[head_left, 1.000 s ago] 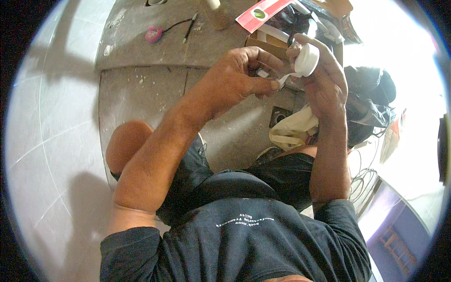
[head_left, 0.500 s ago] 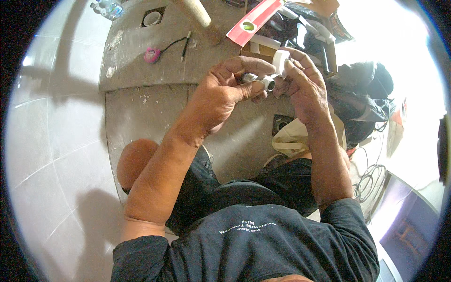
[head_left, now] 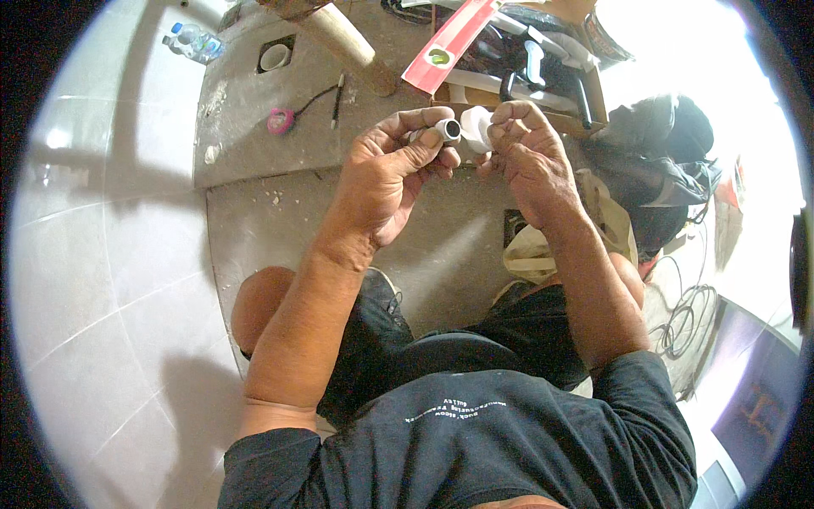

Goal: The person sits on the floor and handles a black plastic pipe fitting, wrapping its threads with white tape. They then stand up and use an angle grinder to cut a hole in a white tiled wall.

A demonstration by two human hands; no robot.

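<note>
Between thumb and fingers, my left hand pinches a small silvery pipe fitting. Its round open end points right, while the fingers hide much of its body. Close beside that end, my right hand grips a white roll of thread seal tape by its edge, fingers curled behind it. Roll and fitting are held up in front of me over the floor, nearly meeting. Whether a strand of tape runs between them is too small to tell.
Ahead, a red spirit level lies across a cardboard box of tools. A wooden post, a pink round object with a black cord and plastic bottles are farther left. At right are a cream bag and coiled cable.
Both hands have shifted slightly, the fitting moving left and up. The tape roll has moved left and turned its flat side more into view. My view has shifted a little too.
</note>
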